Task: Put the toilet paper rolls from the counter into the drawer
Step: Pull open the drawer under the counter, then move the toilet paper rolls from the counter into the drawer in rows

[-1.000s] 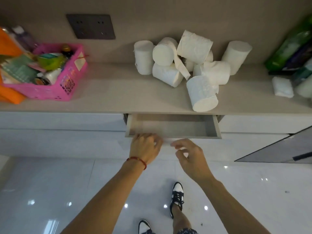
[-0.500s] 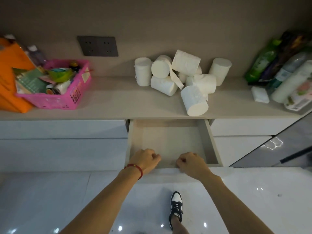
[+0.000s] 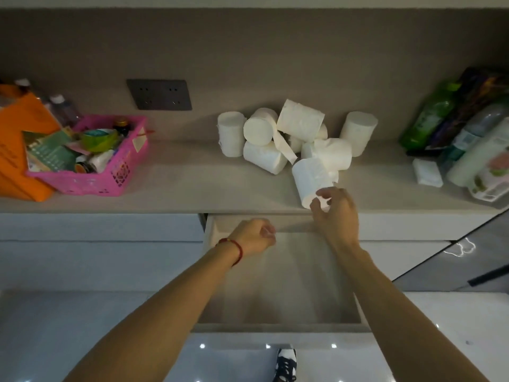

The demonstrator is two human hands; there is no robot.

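Several white toilet paper rolls (image 3: pixel 300 121) lie in a pile at the back of the beige counter (image 3: pixel 192 188). One roll (image 3: pixel 309 177) lies nearest the counter's front edge. My right hand (image 3: pixel 337 216) is at that roll's near end, fingers apart and touching it, while the roll still rests on the counter. Below the edge, the drawer (image 3: pixel 283 285) is pulled far out and nothing lies in it. My left hand (image 3: pixel 254 237) hovers over the drawer's back part in a loose fist, holding nothing.
A pink basket (image 3: pixel 91 183) of small items and an orange bag (image 3: pixel 16 150) stand at the counter's left. Bottles (image 3: pixel 429 117) and a white packet (image 3: pixel 428 172) crowd the right end. A dark panel (image 3: pixel 454 263) juts out at the lower right.
Both hands pulled the drawer out and let go of its front. My right hand rose to the nearest roll; my left hand lifted over the drawer.
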